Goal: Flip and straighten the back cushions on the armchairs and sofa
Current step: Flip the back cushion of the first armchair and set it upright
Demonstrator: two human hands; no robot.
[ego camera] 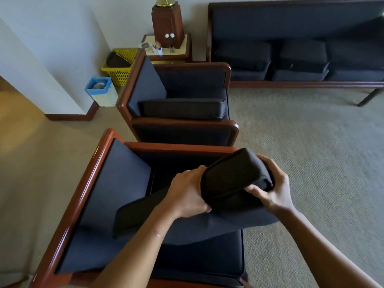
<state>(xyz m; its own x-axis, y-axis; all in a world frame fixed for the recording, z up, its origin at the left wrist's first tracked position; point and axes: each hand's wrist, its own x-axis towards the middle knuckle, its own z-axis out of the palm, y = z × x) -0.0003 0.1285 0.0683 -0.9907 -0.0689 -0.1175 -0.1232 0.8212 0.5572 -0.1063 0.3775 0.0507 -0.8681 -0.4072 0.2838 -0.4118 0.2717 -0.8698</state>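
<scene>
While both hands clamp it, the back cushion [234, 177] tilts above the near armchair [87, 183].
Left hand [187, 194] fingers curl around its near edge; right hand [272, 190] grips its end, arms extended.

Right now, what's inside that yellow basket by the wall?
The yellow basket holds one dark, flat-looking thing leaning across its top. I cannot tell what it is, and it covers whatever may lie deeper inside.
</scene>
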